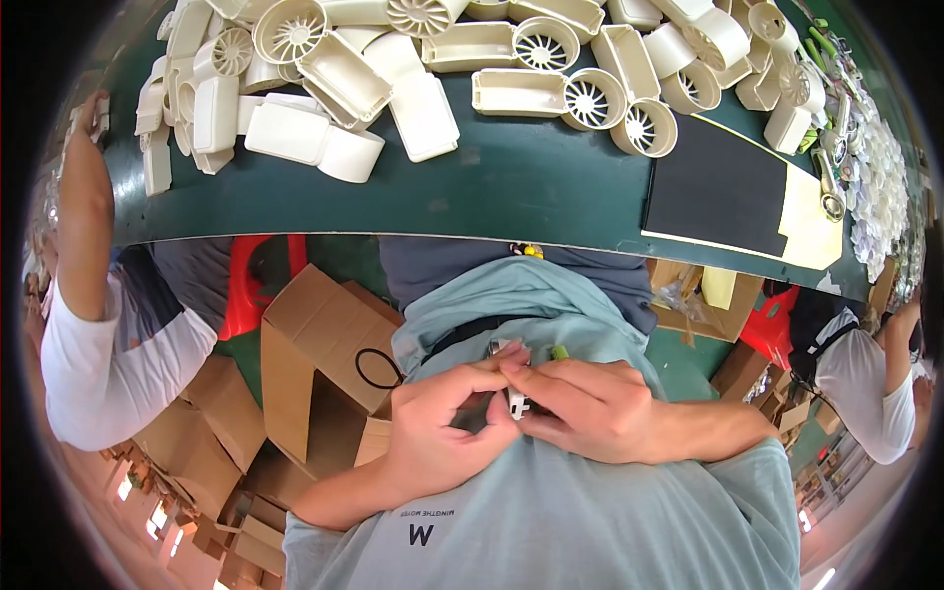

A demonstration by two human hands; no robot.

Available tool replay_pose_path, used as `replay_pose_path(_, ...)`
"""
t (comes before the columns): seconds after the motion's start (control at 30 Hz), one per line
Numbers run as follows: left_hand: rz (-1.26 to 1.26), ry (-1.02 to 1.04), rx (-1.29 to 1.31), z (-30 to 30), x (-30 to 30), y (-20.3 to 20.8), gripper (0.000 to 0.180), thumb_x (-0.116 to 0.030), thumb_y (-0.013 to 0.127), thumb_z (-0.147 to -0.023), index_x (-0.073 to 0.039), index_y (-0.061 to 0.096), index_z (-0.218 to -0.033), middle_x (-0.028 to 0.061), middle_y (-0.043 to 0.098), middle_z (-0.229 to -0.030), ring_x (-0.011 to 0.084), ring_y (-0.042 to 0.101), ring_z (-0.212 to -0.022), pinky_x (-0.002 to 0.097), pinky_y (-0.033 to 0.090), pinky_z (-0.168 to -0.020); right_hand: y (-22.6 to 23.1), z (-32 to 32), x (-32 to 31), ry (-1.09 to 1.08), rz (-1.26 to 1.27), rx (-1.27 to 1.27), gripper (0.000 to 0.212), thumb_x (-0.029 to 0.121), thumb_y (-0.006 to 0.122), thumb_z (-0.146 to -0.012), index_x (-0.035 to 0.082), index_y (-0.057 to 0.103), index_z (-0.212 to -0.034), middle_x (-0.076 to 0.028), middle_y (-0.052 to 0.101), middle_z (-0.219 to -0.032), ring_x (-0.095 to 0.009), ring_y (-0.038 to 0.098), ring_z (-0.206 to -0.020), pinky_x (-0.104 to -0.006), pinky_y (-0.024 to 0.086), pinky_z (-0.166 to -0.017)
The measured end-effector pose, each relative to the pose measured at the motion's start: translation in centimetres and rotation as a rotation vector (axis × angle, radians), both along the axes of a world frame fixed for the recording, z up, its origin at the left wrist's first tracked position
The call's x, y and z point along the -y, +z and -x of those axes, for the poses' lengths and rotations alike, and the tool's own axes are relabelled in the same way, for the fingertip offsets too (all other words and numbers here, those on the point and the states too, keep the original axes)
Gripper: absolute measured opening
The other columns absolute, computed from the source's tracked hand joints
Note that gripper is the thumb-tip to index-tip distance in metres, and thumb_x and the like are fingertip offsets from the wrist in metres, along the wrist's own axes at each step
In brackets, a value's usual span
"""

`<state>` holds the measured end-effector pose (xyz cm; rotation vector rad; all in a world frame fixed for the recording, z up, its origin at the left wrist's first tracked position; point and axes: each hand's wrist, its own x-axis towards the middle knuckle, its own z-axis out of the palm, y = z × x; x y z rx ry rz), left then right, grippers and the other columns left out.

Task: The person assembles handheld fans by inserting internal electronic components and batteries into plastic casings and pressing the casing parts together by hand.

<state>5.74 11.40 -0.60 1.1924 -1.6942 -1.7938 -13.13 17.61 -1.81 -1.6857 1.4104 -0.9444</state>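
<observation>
Both my hands are together in front of my shirt, off the table. Between the fingertips is a small white plastic part point(517, 404) with a dark notch at its lower end. My left hand point(444, 421) pinches it from the left, with thumb and index finger curved round. My right hand point(597, 407) grips it from the right with bent fingers. A small bright green piece point(560, 352) pokes up behind the right fingers; whether it joins the white part I cannot tell. Most of the held part is hidden by the fingers.
Many cream plastic housings with round fan grilles point(521, 91) lie along the green table point(442, 202). At right are a black sheet point(718, 187) on yellow paper and a pile of clear small parts point(880, 187). Cardboard boxes point(324, 344) stand below. People in white sleeves point(128, 364) sit at both sides.
</observation>
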Motion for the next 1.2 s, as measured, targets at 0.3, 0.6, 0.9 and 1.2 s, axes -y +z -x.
replay_pose_path(0.3, 0.837, -0.278, -0.203, 4.1, 7.6, 0.1, 0.04, -0.028, 0.084, -0.085, 0.005, 0.07, -0.104, 0.0189, 0.076, -0.101, 0.035, 0.076, -0.099, 0.045, 0.062, -0.089, 0.8, 2.9, 2.7, -0.223, 0.253, 0.234, 0.053, -0.003, 0.088, -0.07, -0.002, 0.072, -0.12, -0.015, 0.072, -0.107, -0.019, 0.074, -0.085, -0.0257, 0.063, -0.066)
replay_pose_path(0.6, 0.797, -0.435, -0.339, 7.3, 13.2, 1.9, 0.054, -0.005, 0.09, -0.069, -0.001, 0.071, -0.119, 0.0129, 0.072, -0.106, 0.0254, 0.068, -0.085, 0.0333, 0.057, -0.07, 0.3, 6.1, 5.3, -0.249, 0.308, 0.722, 0.043, -0.012, 0.08, -0.08, -0.008, 0.061, -0.119, -0.025, 0.065, -0.117, -0.025, 0.073, -0.103, -0.0283, 0.066, -0.081)
replay_pose_path(0.9, 0.771, -0.387, -0.329, 8.8, 14.7, 2.4, 0.048, 0.0, 0.083, -0.076, -0.006, 0.068, -0.121, 0.0096, 0.067, -0.105, 0.0268, 0.066, -0.088, 0.0363, 0.055, -0.076, 0.5, 8.0, 8.0, -0.205, 0.283, 0.742, 0.042, -0.014, 0.076, -0.082, -0.006, 0.056, -0.119, -0.024, 0.064, -0.12, -0.028, 0.07, -0.111, -0.0349, 0.065, -0.088)
replay_pose_path(1.2, 0.495, -0.428, -0.339, 9.9, 18.5, 4.3, 0.024, -0.006, 0.071, -0.092, -0.004, 0.07, -0.117, 0.0072, 0.066, -0.104, 0.014, 0.061, -0.083, 0.027, 0.049, -0.068, 3.3, 8.4, 10.6, -0.328, 0.27, 0.763, 0.038, -0.011, 0.079, -0.083, -0.006, 0.067, -0.119, -0.016, 0.069, -0.117, -0.018, 0.072, -0.102, -0.0278, 0.065, -0.083)
